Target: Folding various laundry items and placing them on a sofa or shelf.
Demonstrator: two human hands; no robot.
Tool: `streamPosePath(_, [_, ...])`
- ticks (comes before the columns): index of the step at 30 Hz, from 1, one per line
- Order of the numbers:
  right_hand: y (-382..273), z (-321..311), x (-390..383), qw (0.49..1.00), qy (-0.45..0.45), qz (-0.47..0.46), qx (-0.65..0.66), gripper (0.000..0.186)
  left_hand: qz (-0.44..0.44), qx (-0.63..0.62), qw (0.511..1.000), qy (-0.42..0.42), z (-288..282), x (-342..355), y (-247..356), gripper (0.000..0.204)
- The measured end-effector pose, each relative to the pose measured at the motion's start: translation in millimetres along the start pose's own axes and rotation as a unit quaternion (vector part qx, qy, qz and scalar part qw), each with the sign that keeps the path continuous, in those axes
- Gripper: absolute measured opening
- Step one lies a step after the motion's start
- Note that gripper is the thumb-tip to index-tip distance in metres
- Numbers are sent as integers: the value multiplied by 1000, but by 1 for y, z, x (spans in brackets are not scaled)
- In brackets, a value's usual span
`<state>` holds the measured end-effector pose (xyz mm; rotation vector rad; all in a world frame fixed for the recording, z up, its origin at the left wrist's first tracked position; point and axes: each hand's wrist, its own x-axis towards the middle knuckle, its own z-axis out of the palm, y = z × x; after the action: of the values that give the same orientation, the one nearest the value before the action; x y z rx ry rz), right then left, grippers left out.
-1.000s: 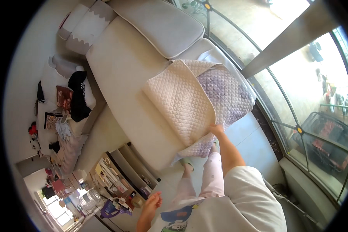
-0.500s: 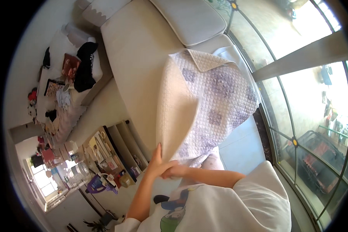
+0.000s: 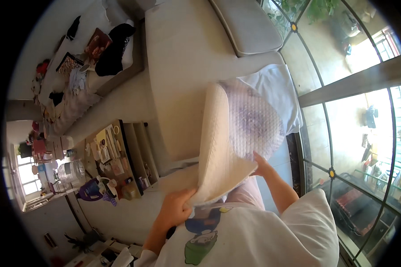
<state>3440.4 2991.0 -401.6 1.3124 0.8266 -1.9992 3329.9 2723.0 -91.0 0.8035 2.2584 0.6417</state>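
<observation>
My left hand [image 3: 177, 205] grips the lower-left edge of a quilted pad [image 3: 214, 129] in front of my body. My right hand [image 3: 263, 167] is closed on the pad's right edge, farther out. The pad is partly lifted and curled, showing a plain cream side and a white side with purple-grey patches; its far part lies at the end of a beige sofa [image 3: 173, 66]. A white cloth [image 3: 280, 95] lies on that sofa end, beside and partly under the pad.
A thick seat cushion [image 3: 249, 26] lies along the sofa's right side, beside a framed glass wall [image 3: 325, 75]. At left are another couch piled with clothes [image 3: 116, 53] and a cluttered low cabinet [image 3: 111, 151]. My legs are below the pad.
My left hand has risen from beside my body onto the pad. My right hand has moved apart from it. The pad is pulled toward me and curled, exposing more white cloth.
</observation>
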Motion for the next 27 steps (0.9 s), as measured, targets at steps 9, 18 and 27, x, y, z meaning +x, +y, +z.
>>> streamPosePath(9, [116,35,63,996,32,-51,72,24,-64,-362,926,88,-9,-130,-5,50])
streamPosePath(18, [148,26,23,996,53,-40,51,28,-88,-389,887,233,7,-268,-94,61])
streamPosePath(27, [116,148,-46,981,-37,-61,-183,20,-256,-261,851,377,76,-361,-214,62])
